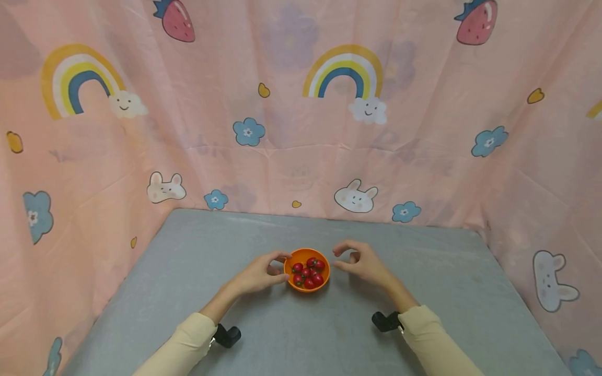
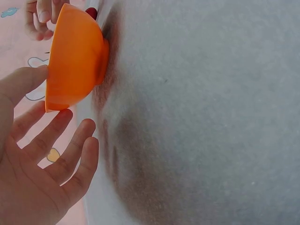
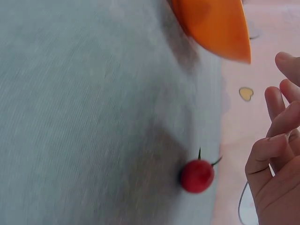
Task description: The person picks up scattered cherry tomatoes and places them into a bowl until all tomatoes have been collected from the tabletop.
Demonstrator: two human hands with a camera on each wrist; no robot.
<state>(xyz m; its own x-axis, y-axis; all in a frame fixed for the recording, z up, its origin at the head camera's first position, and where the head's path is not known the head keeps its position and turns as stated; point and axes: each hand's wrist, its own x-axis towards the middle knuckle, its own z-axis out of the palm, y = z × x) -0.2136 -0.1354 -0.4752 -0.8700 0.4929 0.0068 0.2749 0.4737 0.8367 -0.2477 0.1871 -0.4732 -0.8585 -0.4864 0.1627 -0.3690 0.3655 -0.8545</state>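
An orange bowl [image 1: 297, 257] stands upright near the middle of the table and holds several red cherry tomatoes [image 1: 317, 280]. My left hand [image 1: 257, 274] is at its left side; in the left wrist view the thumb and a fingertip touch the bowl [image 2: 75, 56] at the rim, the other fingers spread loosely. To the right of the bowl, apart from it, hovers my right hand [image 1: 362, 263] with loosely bent fingers and nothing in them. A single cherry tomato [image 3: 197, 176] with a green stem lies on the table by the right hand; in the head view that hand hides it.
The grey table [image 1: 310, 339] has its far edge against a pink printed curtain [image 1: 301, 172], which also hangs at both sides. Black wrist devices [image 1: 386, 321] stick out from beneath the cream sleeves [image 1: 432, 334].
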